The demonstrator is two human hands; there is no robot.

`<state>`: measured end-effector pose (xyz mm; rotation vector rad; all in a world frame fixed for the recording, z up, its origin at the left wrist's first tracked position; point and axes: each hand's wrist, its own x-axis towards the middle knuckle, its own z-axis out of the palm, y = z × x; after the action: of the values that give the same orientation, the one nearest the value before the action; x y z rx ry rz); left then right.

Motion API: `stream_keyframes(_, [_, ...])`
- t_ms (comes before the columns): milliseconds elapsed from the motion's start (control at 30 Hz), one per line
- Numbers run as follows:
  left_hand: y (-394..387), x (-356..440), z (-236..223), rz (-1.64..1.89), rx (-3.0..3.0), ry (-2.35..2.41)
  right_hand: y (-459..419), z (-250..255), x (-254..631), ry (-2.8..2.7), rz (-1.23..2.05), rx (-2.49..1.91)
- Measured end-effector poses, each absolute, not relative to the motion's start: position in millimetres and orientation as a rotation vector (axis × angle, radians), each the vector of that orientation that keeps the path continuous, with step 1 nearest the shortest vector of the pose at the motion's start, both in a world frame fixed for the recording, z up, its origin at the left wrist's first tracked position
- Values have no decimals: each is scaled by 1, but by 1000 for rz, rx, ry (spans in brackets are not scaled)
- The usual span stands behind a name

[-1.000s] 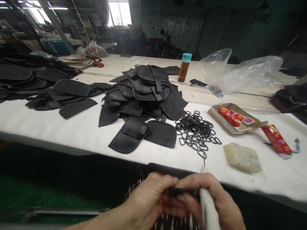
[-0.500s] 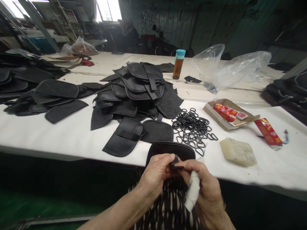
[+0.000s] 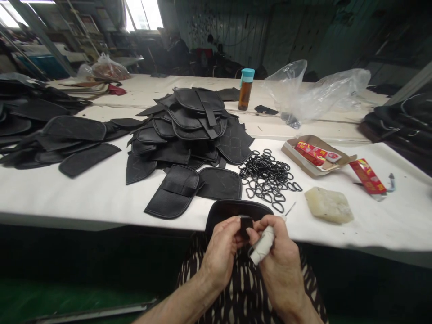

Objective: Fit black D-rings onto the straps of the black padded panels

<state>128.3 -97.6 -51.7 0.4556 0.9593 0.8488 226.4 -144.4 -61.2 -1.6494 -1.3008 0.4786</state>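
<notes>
At the table's front edge a black leather flap piece [image 3: 219, 210] leans over my lap, its lower part hidden by my hands. My left hand [image 3: 224, 245] is closed, pinching a short black strap [image 3: 246, 225] on that piece between thumb and fingers. My right hand [image 3: 281, 252] grips an awl [image 3: 263, 246] with a white wrapped handle; a thin metal point shows beyond the knuckles. Its thumb and forefinger also touch the strap's right side. Just past my hands lies a heap of black D-rings [image 3: 266, 171].
A tall pile of black leather pieces [image 3: 189, 121] stands mid-table, with another pile [image 3: 70, 130] at left. To the right are a wax-like block [image 3: 329, 205], an open cardboard box [image 3: 297, 157] and a red packet [image 3: 367, 177]. Behind stand a bottle [image 3: 245, 90] and clear plastic bags [image 3: 317, 96].
My right hand has turned, and the awl's wrapped handle has moved up and left, its point now showing at right. The strap stands more upright between my fingers. The view has shifted slightly.
</notes>
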Motion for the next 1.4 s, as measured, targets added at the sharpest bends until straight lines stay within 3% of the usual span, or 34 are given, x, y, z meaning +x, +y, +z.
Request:
stream_keyframes(333, [-104, 127, -52, 850, 609, 769, -141, -57, 227, -1266, 532, -1673])
stream_keyframes(1067, [-104, 134, -58, 877, 678, 946, -144, -59, 226, -1304, 550, -1700])
stream_keyframes(1267, [-101, 129, -53, 770, 686, 970, -144, -60, 250, -1337, 73, -1532])
stream_keyframes(1400, [-100, 120, -51, 680, 690, 974, -128, -57, 263, -1276, 534, -1595])
